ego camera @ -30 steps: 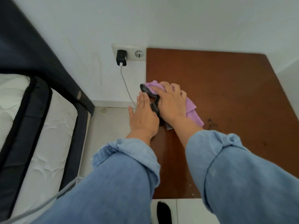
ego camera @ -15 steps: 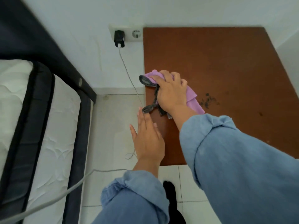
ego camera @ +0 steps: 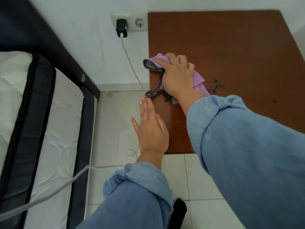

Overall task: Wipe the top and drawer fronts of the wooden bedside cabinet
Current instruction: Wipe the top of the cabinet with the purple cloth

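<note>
On top of the wooden cabinet (ego camera: 231,47), near its left edge, right hand (ego camera: 177,76) pressed down, fingers curled and closed over a bunched purple cloth (ego camera: 198,81); dark grey trim of the cloth (ego camera: 152,66) sticking out past the thumb toward the wall side, with a looped end (ego camera: 151,93) hanging right at the cabinet's left edge; a patch of small dark specks (ego camera: 215,87) on the wood just right of the cloth; another dark spot (ego camera: 274,101) farther right. Drawer fronts not in view from this angle.

Beside the cabinet's left edge, left hand (ego camera: 151,129) flat and open, fingers straight and together, palm down, holding nothing; fingertips (ego camera: 144,101) just short of the looped trim; whether touching the cabinet side or hovering over the floor, cannot tell. Both forearms in rolled blue sleeves (ego camera: 247,154).

On the white wall (ego camera: 82,30) left of the cabinet, a double socket (ego camera: 140,22) with a black charger (ego camera: 121,28) plugged in; thin white cable (ego camera: 130,60) running down from it to the tiled floor (ego camera: 112,121) and curling there. At the far left, a white mattress (ego camera: 54,129) with dark edging, and a dark headboard (ego camera: 33,30) above it; a thicker grey cable (ego camera: 49,194) crossing the mattress edge. Low down, a dark foot (ego camera: 179,210) on the tiles.
</note>
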